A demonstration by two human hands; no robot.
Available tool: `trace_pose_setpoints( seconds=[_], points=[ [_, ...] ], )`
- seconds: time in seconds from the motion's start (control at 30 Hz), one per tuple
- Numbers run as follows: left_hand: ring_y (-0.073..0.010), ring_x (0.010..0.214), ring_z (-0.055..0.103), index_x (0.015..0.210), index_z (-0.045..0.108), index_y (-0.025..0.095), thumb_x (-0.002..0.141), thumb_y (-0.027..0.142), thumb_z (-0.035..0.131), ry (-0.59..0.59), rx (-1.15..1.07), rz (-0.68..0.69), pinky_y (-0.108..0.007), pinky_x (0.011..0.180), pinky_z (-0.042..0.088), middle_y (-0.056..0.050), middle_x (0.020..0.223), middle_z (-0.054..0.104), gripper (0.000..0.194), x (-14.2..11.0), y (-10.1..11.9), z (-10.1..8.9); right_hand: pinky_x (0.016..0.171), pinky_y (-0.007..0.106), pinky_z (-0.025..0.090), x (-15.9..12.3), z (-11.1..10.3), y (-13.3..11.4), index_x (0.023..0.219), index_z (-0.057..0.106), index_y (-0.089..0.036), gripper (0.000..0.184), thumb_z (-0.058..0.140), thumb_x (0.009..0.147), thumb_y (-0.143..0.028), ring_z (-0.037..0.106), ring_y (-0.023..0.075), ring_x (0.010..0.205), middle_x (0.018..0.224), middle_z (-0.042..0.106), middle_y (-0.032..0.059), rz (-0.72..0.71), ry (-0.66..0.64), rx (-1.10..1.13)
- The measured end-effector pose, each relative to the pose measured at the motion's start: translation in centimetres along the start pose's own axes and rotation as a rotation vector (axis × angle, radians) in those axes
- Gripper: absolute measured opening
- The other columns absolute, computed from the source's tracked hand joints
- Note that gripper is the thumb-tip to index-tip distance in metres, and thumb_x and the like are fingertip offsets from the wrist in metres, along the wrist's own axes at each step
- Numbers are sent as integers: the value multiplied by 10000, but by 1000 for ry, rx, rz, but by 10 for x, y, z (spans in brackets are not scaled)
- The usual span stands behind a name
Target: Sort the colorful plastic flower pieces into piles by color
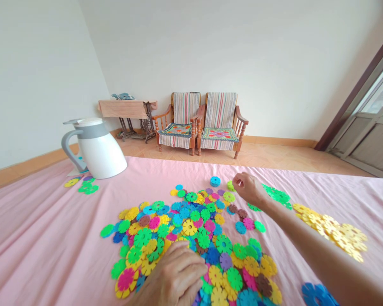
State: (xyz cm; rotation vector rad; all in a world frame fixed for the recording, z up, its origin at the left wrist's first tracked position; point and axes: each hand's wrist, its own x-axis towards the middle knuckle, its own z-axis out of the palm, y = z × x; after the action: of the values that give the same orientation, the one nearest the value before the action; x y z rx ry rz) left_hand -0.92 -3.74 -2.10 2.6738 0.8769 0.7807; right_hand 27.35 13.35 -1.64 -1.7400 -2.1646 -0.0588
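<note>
A big heap of flower-shaped plastic discs point(189, 227) in mixed colours covers the middle of the pink cloth. Over its near edge lies my left hand point(178, 274), back upward and fingers loosely bent across the discs; nothing shows in it. Beyond the heap, my right hand point(250, 187) is closed, thumb and fingers curled into a ring. Its fingertips meet a small lime-green disc stack point(230, 185), partly covered by the hand. Just left of that stands a blue disc stack point(215, 181). Green discs point(276, 194) are spread out right of my right wrist.
Yellow discs point(333, 229) form a group at the right, with blue discs point(317, 294) near the front edge. A white jug point(102, 151) with a grey handle stands back left beside a few loose discs point(88, 187). Two wooden armchairs point(219, 121) stand beyond the pink cloth point(51, 238).
</note>
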Motion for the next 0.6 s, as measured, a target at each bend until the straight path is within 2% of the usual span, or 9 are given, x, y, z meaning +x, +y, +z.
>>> trace_pose_setpoints(
  seconds=[0.1,0.27,0.37,0.6],
  points=[
    [-203,995,597,1172,555,172,927,315,534,-3,12,-25,-409,841,522,-91,1198,570,285,-1,4,-1,635,245,406,-18,-7,-21,794,649,-182,193,488,833,-281,621,171,739,823,651,59,-20,-84,-49],
    [-178,959,627,1110,628,280,921,235,534,1,36,-70,-326,891,528,-23,1024,678,216,1,11,-4,629,324,442,-32,-3,-47,790,681,-133,385,458,848,-442,642,285,821,910,647,173,96,-135,-148],
    [-168,935,640,1086,649,297,910,226,548,2,40,-80,-298,899,528,-5,979,697,215,4,13,-7,643,343,462,-29,2,-53,819,690,-140,408,448,849,-467,639,310,885,980,638,180,150,-154,-168],
    [-150,881,641,1007,663,239,904,164,531,-12,20,-101,-298,907,515,-13,939,703,184,10,17,-13,618,312,459,-21,3,-51,903,681,-158,381,483,835,-476,659,266,835,985,654,174,195,-205,-152]
  ],
)
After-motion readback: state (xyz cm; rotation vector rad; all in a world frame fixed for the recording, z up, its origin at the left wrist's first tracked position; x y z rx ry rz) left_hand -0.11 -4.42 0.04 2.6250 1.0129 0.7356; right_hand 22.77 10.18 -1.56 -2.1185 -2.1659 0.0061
